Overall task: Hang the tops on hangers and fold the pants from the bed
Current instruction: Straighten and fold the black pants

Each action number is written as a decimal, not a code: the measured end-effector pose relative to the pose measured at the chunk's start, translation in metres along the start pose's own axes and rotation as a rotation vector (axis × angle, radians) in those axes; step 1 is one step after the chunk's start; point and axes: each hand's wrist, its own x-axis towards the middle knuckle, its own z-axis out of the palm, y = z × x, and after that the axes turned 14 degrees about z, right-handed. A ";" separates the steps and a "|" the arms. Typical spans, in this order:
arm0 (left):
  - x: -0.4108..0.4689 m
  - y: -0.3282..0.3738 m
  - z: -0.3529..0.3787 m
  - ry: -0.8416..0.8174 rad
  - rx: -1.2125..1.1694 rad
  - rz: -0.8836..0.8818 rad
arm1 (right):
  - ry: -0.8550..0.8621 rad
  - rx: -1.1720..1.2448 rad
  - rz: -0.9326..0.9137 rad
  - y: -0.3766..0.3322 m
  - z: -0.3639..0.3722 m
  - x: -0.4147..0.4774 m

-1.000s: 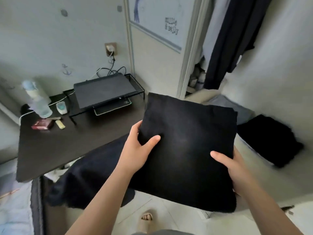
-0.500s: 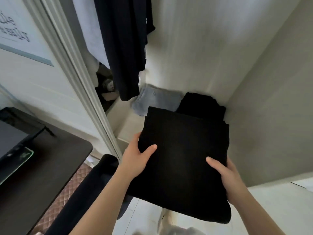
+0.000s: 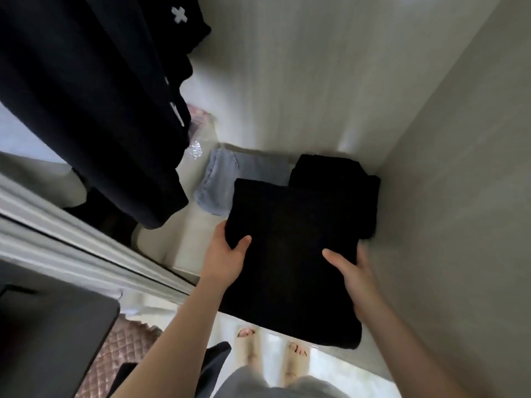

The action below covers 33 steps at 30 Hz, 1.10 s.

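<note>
A folded pair of black pants (image 3: pixel 290 254) is held flat in front of me, over the wardrobe's floor. My left hand (image 3: pixel 227 254) grips its left edge with the thumb on top. My right hand (image 3: pixel 350 271) grips the right edge the same way, its fingers hidden underneath. Behind the pants, a folded black garment (image 3: pixel 339 173) lies in the wardrobe's back right corner, with a folded grey garment (image 3: pixel 227 182) to its left. Dark tops (image 3: pixel 94 90) hang at the upper left.
The wardrobe's pale side wall (image 3: pixel 445 182) stands close on the right, its sliding-door frame (image 3: pixel 86 254) runs across the left. A dark desk corner (image 3: pixel 57 326) is at the lower left. My feet in sandals (image 3: pixel 270 349) stand on the floor below.
I have turned from the desk to the wardrobe and stepped closer. Both hands have carried the folded black pants forward, over the wardrobe floor and above the black pile.
</note>
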 end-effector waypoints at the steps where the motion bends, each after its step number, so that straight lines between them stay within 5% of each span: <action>1: 0.012 -0.003 0.004 -0.012 0.011 0.005 | 0.020 0.015 -0.001 -0.001 0.003 0.010; 10: 0.142 -0.036 0.026 -0.025 0.076 0.112 | 0.033 0.098 0.023 -0.021 0.044 0.124; 23: 0.291 -0.093 0.017 0.245 0.284 0.155 | -0.078 0.054 0.004 -0.044 0.125 0.294; 33: 0.301 -0.135 0.032 0.097 0.747 0.158 | -0.035 -0.138 0.154 -0.013 0.135 0.343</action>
